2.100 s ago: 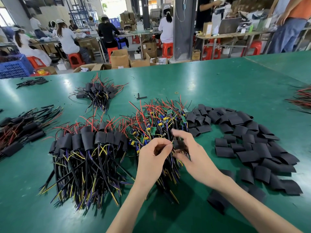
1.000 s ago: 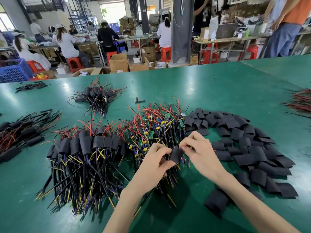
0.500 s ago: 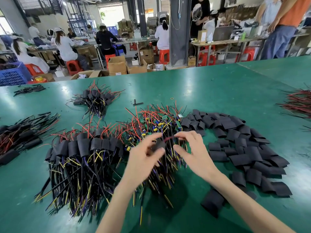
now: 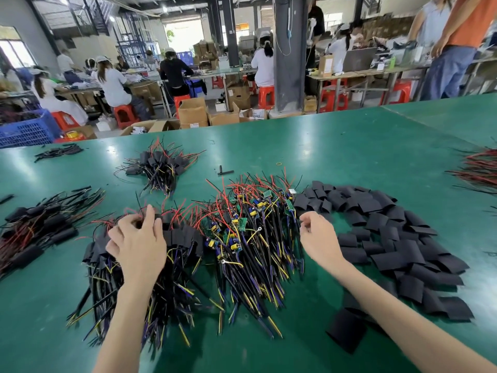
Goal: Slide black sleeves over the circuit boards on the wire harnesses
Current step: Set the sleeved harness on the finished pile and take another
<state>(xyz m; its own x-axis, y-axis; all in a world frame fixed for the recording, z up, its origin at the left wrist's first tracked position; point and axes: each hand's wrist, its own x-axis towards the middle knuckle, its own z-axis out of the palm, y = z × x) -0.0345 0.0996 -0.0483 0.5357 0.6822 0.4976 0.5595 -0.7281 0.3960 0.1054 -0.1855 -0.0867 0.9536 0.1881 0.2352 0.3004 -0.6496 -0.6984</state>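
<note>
A pile of bare harnesses, with green circuit boards and red, black and yellow wires, lies in the middle of the green table. To its left is a row of sleeved harnesses. My left hand sits over that row, with thumb and curled fingers around a sleeved harness at the top of the row. Loose black sleeves spread out on the right. My right hand hovers between the bare pile and the sleeves, fingers loosely curled and holding nothing.
More sleeved bundles lie at the back and far left. Red wires reach in from the right edge. One sleeve lies near my right forearm. A small black piece sits behind the bare pile. People work at benches beyond the table.
Both hands were together over the bare pile working a sleeve onto a harness. Now my left hand has carried the harness left onto the sleeved row, and my right hand has moved right, empty.
</note>
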